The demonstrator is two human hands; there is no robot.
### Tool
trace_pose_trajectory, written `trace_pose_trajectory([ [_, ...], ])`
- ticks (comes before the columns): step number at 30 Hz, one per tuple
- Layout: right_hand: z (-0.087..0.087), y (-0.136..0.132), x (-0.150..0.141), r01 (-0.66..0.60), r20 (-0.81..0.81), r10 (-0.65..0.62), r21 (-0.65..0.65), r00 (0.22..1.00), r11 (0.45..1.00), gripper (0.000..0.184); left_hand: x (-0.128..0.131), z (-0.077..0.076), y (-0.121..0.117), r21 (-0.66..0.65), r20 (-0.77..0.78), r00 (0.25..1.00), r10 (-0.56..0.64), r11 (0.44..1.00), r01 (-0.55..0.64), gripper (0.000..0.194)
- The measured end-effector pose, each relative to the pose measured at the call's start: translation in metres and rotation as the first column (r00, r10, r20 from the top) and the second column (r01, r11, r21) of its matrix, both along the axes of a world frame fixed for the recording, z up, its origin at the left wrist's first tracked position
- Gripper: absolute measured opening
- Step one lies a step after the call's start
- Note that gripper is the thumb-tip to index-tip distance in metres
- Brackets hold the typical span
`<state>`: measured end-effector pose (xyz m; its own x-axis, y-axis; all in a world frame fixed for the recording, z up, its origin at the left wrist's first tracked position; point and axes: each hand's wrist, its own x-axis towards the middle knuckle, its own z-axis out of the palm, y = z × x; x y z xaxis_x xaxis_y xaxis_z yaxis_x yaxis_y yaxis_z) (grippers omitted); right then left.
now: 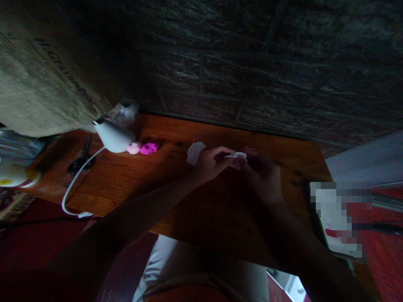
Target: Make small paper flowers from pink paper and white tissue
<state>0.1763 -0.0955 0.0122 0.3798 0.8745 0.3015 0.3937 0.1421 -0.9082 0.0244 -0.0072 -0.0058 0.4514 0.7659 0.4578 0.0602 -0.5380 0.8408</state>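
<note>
Over the wooden table, my left hand [209, 163] pinches the left edge of a thin white crumpled piece [238, 159], which looks like tissue paper. The fingers of my right hand [263, 174] close on its right side, in deep shadow. Another thin white piece with a scalloped edge [194, 152] lies flat on the table, partly behind my left hand. A small pink bit [248, 147] shows just beyond my right fingers. Further left rest a magenta crumpled bunch [149, 148] and a pale pink one [134, 147].
A white cone-shaped object [115, 136] with a white cord [67, 193] stands on the left of the table [132, 176]. Black scissors [82, 157] lie beside it. A newsprint-patterned shape [53, 71] hangs over the left end. A dark brick wall [220, 79] runs behind.
</note>
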Motion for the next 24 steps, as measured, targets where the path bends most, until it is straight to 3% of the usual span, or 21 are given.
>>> trace_pose_trajectory([
  [6,0.0001,-0.0014,-0.0050,-0.004,0.035,0.004,-0.010,0.999,1.000,0.022,-0.0013,0.0020,0.0023,-0.074,-0.067,0.996,0.059,0.995,-0.064,0.005],
  [10,0.0000,-0.0015,-0.0049,0.014,0.072,-0.013,-0.013,0.997,1.000,0.021,-0.0003,0.0029,0.0019,-0.118,-0.042,0.999,0.006,0.993,-0.011,0.005],
  [16,-0.0036,-0.0005,-0.0010,0.065,0.110,-0.061,-0.037,0.992,0.997,0.023,0.0001,0.0012,-0.0006,-0.036,-0.029,0.998,-0.059,0.998,0.058,0.027],
  [20,-0.0038,-0.0018,0.0006,0.028,0.172,-0.027,-0.001,0.985,1.000,0.022,-0.0001,0.0028,-0.0007,0.012,-0.023,0.997,-0.072,0.997,0.072,0.023],
  [24,-0.0027,-0.0029,0.0014,0.002,0.210,-0.009,0.035,0.978,0.999,0.022,0.0009,0.0023,-0.0018,-0.043,0.001,0.998,-0.064,0.997,0.064,0.023],
])
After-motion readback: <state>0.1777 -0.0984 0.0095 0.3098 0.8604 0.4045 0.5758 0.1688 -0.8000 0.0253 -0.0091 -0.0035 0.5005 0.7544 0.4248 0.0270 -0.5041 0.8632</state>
